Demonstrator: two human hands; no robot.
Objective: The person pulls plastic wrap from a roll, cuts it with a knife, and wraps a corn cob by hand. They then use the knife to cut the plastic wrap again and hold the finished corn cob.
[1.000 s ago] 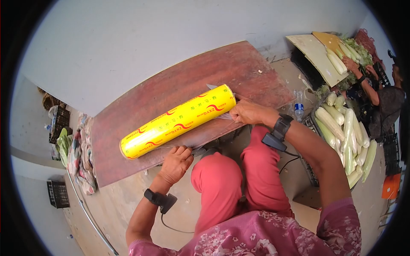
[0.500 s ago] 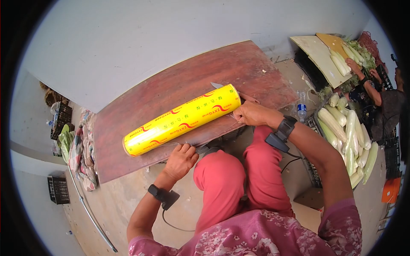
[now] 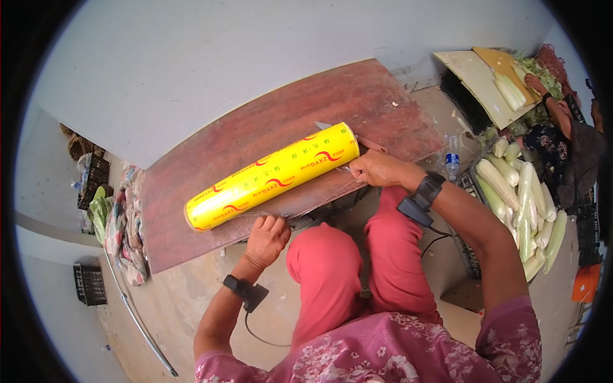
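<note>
Over here, a shiny yellow printed cylindrical roll [image 3: 274, 176] lies slantwise on the reddish-brown wooden worktop [image 3: 191, 142]. The left hand [image 3: 267, 240], knuckles up, curls its fingers closed on thin clear plastic film [image 3: 250, 214] at the near edge; the right hand [image 3: 381, 169], elbow bent, pinches film beside the roll's far end.

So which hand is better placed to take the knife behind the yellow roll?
Probably the right hand: it is close to the knife's handle, by the right end of the yellow roll. The left hand is farther off, at the table's edge.
</note>
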